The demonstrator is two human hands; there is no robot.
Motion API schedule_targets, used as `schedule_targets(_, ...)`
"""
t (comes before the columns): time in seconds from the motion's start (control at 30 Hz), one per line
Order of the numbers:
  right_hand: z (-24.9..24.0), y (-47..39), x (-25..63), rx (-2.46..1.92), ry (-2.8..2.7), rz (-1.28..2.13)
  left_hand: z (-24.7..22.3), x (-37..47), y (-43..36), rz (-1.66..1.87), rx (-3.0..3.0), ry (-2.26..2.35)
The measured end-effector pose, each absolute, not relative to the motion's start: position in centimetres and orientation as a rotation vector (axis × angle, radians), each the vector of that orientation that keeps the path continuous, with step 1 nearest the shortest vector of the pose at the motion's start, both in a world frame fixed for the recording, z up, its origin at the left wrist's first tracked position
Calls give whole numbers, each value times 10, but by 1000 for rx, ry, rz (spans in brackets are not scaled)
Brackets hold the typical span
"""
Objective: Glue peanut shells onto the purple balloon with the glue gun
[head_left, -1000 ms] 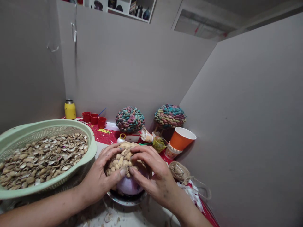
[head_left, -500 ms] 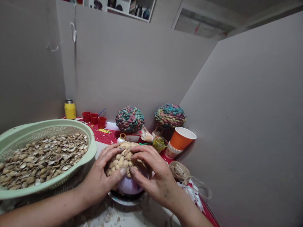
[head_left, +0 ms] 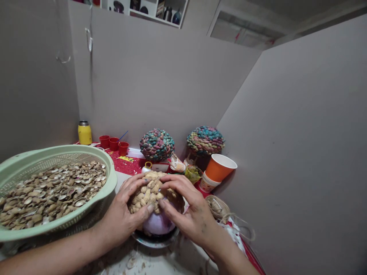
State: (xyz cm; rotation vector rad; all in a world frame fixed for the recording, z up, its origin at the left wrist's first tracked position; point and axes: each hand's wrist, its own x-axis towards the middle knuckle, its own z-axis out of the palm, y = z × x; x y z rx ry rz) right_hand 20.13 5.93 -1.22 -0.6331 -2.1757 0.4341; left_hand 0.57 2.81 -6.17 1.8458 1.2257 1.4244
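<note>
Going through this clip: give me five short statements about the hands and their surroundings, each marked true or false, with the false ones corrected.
1. The left hand and right hand both touch the shell-studded piece. True.
2. The green basket stands on the person's right. False: the green basket is on the left.
3. Three red cups stand near the yellow bottle. True.
4. Shells cover the whole visible surface of the piece. False: a lilac area shows bare, facing the person.
5. Multicoloured rounded pieces stand beyond the hands. True.
</note>
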Motion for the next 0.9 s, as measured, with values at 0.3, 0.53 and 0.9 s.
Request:
schedule_targets(0.3,-14,59,201,-631,-2167,420,-72,1,22,1394,1816,1219)
schedule_targets(0.53,3,69,213,-720,-2080,332,-87,1,23,1303,1785,1423)
schedule_targets(0.9,-38,56,295,-1653,-2409,290,-84,4,23,1311,1776,1569)
